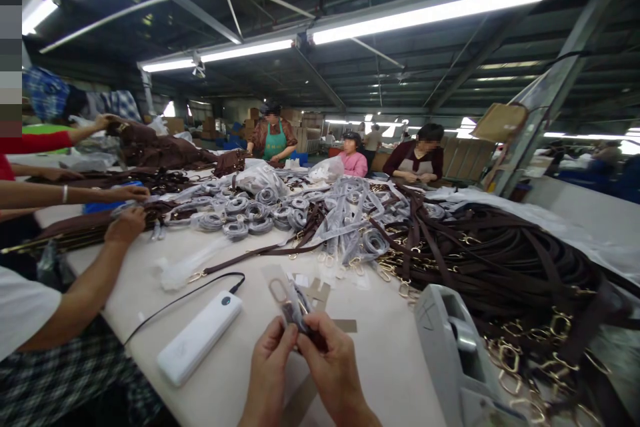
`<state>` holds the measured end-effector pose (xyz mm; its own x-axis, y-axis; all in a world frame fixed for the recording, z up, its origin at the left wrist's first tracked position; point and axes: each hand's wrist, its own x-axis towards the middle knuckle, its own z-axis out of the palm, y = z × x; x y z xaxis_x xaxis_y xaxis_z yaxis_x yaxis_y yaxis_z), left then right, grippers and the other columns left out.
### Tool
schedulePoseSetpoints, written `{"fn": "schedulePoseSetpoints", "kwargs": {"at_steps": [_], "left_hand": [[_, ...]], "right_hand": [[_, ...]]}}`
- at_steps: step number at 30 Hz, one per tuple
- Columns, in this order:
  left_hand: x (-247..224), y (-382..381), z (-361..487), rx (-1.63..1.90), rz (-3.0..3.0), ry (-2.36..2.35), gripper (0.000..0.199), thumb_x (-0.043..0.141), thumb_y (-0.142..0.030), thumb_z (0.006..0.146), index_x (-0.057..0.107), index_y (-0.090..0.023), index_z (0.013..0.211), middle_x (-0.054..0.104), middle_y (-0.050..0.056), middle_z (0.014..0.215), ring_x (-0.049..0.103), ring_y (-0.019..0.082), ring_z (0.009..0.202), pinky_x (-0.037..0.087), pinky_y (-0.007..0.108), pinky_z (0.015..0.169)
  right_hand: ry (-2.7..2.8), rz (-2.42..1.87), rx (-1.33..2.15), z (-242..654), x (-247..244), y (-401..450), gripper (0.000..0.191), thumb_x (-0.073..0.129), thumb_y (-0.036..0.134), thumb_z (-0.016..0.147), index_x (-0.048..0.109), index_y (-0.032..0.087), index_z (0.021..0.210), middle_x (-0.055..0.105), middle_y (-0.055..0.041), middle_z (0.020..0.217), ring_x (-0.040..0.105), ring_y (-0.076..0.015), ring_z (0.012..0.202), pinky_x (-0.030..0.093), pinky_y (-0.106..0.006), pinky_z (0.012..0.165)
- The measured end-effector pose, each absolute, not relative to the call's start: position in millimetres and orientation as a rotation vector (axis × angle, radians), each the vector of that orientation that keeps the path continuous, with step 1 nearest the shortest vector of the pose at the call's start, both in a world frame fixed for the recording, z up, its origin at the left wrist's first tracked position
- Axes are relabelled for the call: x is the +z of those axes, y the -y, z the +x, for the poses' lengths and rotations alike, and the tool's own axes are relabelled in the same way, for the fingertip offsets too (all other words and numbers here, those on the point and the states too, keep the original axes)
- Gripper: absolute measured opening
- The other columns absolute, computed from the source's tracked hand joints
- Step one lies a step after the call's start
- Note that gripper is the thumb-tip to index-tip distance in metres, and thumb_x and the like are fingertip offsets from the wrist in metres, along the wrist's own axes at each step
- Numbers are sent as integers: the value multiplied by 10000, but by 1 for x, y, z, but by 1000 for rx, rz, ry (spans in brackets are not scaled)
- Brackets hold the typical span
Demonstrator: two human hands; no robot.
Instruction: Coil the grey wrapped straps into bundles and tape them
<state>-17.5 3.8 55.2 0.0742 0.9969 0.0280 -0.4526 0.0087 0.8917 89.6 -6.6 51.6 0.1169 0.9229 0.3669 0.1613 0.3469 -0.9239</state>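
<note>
Left hand (273, 347) and right hand (333, 353) pinching a dark, bunched-up strap (291, 312), shiny clear plastic (273, 273) around it, gold oval ring (271, 289) on top, smooth pale table (393, 363) below

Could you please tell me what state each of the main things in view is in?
Left hand: closed on the bundle
Right hand: closed on the bundle
Bundle: held up, seemingly in clear plastic
White device: lying flat, cable plugged in
Coiled straps: rolled, plastic-wrapped
Brown straps: heaped, unwrapped
Ceiling lights: lit
</note>
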Motion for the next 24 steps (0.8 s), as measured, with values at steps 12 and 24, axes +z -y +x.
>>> {"fn": "schedulePoseSetpoints", "kwargs": {"at_steps": [12, 24], "left_hand": [[48, -9, -20, 1335, 542, -613, 379, 873, -382, 623, 731, -195, 920, 746, 49, 938, 676, 232, 943, 523, 305, 846], [50, -26, -35, 1391, 509, -598, 408, 894, -408, 583, 743, -167, 875, 750, 42, 789, 696, 238, 854, 532, 304, 764]], "right_hand": [[1214, -1132, 1039, 83, 59, 3, 241, 680, 205, 732, 564, 187, 942, 696, 8, 702, 462, -103, 509, 382, -223, 513], [1382, -1277, 696, 134, 78, -1, 340, 449, 468, 932, 581, 178, 1052, 652, -21, 717, 602, -164, 554, 511, -276, 554]]}}
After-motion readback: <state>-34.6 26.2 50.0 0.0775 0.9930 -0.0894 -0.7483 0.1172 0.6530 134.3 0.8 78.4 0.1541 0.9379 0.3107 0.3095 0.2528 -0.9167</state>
